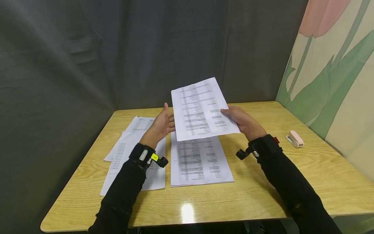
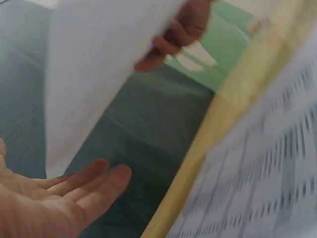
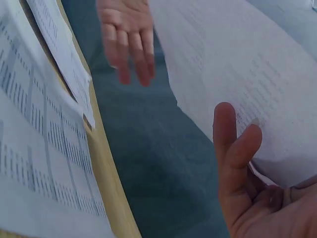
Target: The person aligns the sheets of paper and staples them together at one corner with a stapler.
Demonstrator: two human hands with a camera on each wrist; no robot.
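A printed sheet (image 1: 201, 109) is held tilted above the wooden table (image 1: 263, 195). My right hand (image 1: 242, 122) pinches its right edge, thumb on top and fingers underneath. In the right wrist view the right hand (image 3: 247, 188) sits below the sheet (image 3: 247, 64). My left hand (image 1: 160, 125) is open, palm up with straight fingers, right beside the sheet's left edge; I cannot tell whether it touches the paper. The left wrist view shows the left hand (image 2: 59, 198) just under the sheet (image 2: 99, 64), with the right hand's fingers (image 2: 173, 34) behind it.
Another printed sheet (image 1: 200, 162) lies flat on the table under the raised one. Overlapping sheets (image 1: 128, 152) lie to its left, under my left forearm. A small pink stapler (image 1: 295, 138) rests near the right edge. Dark curtains enclose the back and left; a tulip-painted wall stands right.
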